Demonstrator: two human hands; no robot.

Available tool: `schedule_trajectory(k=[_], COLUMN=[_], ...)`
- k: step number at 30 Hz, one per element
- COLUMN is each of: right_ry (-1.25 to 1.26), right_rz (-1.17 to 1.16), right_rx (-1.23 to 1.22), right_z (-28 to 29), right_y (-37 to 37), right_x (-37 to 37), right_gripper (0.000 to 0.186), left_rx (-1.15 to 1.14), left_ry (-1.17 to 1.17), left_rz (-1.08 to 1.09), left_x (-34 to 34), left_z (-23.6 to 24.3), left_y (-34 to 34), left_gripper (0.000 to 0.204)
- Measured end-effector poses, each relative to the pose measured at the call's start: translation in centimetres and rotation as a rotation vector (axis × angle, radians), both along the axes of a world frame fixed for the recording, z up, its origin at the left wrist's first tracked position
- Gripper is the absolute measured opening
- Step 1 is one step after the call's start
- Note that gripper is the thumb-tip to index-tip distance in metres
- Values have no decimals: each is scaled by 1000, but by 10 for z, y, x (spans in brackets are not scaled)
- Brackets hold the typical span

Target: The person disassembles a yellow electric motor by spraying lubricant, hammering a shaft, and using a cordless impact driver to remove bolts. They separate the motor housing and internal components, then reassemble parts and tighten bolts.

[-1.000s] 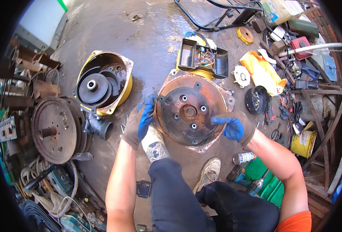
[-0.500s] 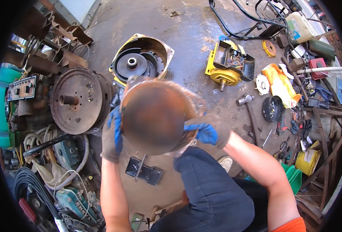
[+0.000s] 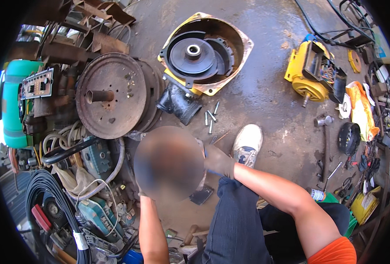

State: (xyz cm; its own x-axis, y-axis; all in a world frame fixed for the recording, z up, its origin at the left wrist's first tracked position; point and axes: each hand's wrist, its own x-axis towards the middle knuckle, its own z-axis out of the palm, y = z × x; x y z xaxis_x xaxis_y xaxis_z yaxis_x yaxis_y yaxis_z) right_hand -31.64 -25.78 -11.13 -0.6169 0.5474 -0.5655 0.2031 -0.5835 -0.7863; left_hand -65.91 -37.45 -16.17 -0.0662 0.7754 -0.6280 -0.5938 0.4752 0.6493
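A round rusty metal housing (image 3: 173,154) is in front of me near my left knee, its face blurred. My right hand (image 3: 220,162), in a grey and blue glove, is closed on its right rim. My left hand (image 3: 143,190) reaches the housing's lower left; the blur hides its fingers. Beyond lies a yellow-edged pump casing (image 3: 243,48) with a dark round impeller (image 3: 190,61) inside. A black pipe elbow (image 3: 179,103) sits against the casing's near side, and several bolts (image 3: 211,116) lie next to it.
A rusty wheel rim (image 3: 111,97) stands at left, above coiled black cable (image 3: 36,189) and a teal power tool (image 3: 96,215). On the right are a yellow motor (image 3: 309,88) with its wiring box uncovered, a hammer (image 3: 325,145) and a black bowl (image 3: 349,138). My shoe (image 3: 247,143) is beside the bolts.
The housing has come down and nearer to me with my hands, uncovering the elbow and bolts. The view has shifted, so the casing and motor appear farther right.
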Motion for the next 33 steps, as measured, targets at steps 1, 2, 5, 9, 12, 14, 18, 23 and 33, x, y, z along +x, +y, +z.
schedule_trajectory(k=[1,2,5,9,12,14,18,23,33], right_ry=[-18,-113,148,158,153,167,182,260,-132], right_rz=[105,283,99,256,223,258,331,392,218], right_rx=[136,311,1008,1202,1268,1309,1285,1283,24], right_z=[14,-2,3,18,23,27,41,43,-14], right_y=[5,-6,-30,-36,-37,-37,-29,-23,-12], right_x=[2,-3,-3,-13,-14,-15,-9,-5,-18], right_gripper=[42,48,44,32,31,34,40,44,59], left_rx=[-19,-22,35,86,121,147,196,239,46], left_ry=[-66,-69,-11,37,43,42,45,33,-51], left_rz=[101,157,242,297,318,332,355,369,-171], left_x=[7,23,44,54,63,68,74,80,-65], left_z=[-7,-11,0,21,28,30,36,37,-10], left_y=[4,15,33,35,38,42,50,59,28], left_gripper=[37,37,37,38,39,39,41,43,62])
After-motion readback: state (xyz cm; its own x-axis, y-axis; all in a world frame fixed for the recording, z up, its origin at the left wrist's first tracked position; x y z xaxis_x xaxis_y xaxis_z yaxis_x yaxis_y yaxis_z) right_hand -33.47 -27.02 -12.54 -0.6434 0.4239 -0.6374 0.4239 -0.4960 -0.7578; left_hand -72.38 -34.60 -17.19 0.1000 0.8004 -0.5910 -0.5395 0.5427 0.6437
